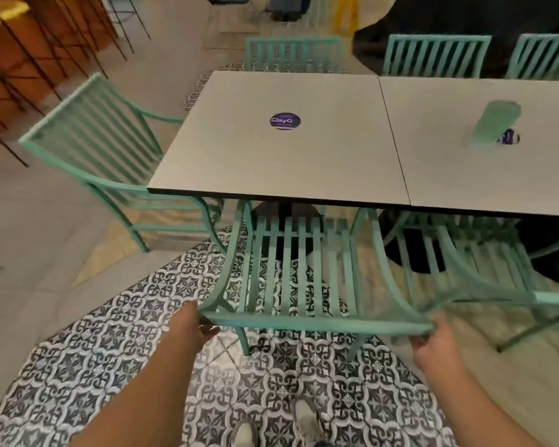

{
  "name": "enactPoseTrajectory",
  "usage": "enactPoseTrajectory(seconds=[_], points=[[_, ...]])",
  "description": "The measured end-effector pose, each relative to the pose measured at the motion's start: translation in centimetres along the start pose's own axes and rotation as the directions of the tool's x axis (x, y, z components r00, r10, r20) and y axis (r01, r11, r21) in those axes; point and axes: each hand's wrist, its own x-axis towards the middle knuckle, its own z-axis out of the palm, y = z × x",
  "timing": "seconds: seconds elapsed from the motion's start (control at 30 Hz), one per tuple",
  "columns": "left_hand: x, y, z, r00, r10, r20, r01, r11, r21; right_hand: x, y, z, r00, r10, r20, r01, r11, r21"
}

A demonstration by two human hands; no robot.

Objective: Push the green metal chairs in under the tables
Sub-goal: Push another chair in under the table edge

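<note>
A green metal chair (304,279) stands right in front of me with its slatted back toward me and the front of its seat under the near edge of the grey table (239,156). My left hand (197,324) grips the left end of its top rail. At the right end of that rail my right hand (436,340) holds on. A second green chair (484,269) stands just to the right, partly under the adjoining table (465,182). Another green chair (104,150) sits at the left end of the table.
Three more green chairs line the far side, one of them (294,54) behind the near table. A pale green bottle (494,124) stands on the right table. Dark wire stools (46,53) fill the far left. Patterned floor tiles (110,350) lie under my feet.
</note>
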Motion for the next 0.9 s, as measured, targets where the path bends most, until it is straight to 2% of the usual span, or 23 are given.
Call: enactPoseTrajectory(seconds=[0.07, 0.1, 0.27, 0.4, 0.53, 0.67, 0.8, 0.9], points=[[0.6, -0.1, -0.3, 0.999, -0.035, 0.031, 0.034, 0.999, 0.032, -0.6, 0.8, -0.5, 0.999, 0.022, -0.041, -0.017, 0.992, 0.123], [1.0, -0.3, -0.6, 0.998, -0.044, 0.050, 0.042, 0.998, 0.040, -1.6, 0.7, -0.5, 0.998, -0.007, -0.055, 0.011, 0.996, 0.084], [-0.1, -1.2, -0.4, 0.991, -0.050, 0.125, 0.048, 0.999, 0.020, -4.3, 1.5, 0.0, 0.993, -0.007, -0.122, 0.022, 0.992, 0.125], [-0.2, -0.9, -0.3, 0.989, -0.081, 0.125, 0.084, 0.996, -0.018, -3.7, 1.9, -0.1, 0.991, 0.000, -0.135, 0.011, 0.997, 0.081], [0.1, -1.0, 0.1, 0.992, -0.033, 0.125, 0.041, 0.997, -0.059, -2.0, 1.2, 0.9, 0.995, 0.013, -0.098, -0.010, 0.999, 0.034], [0.2, -0.8, -0.1, 0.993, -0.042, 0.114, 0.046, 0.998, -0.033, -1.3, 1.2, 1.2, 0.987, -0.019, -0.159, 0.019, 1.000, 0.000], [0.7, 0.1, -0.8, 0.995, -0.039, 0.091, 0.039, 0.999, -0.002, -0.5, 2.3, 1.4, 0.985, -0.066, -0.161, 0.056, 0.996, -0.069], [1.6, 1.3, -1.5, 0.996, -0.048, 0.079, 0.047, 0.999, 0.015, 0.4, 3.6, 1.3, 0.989, -0.037, -0.146, 0.016, 0.990, -0.140]])
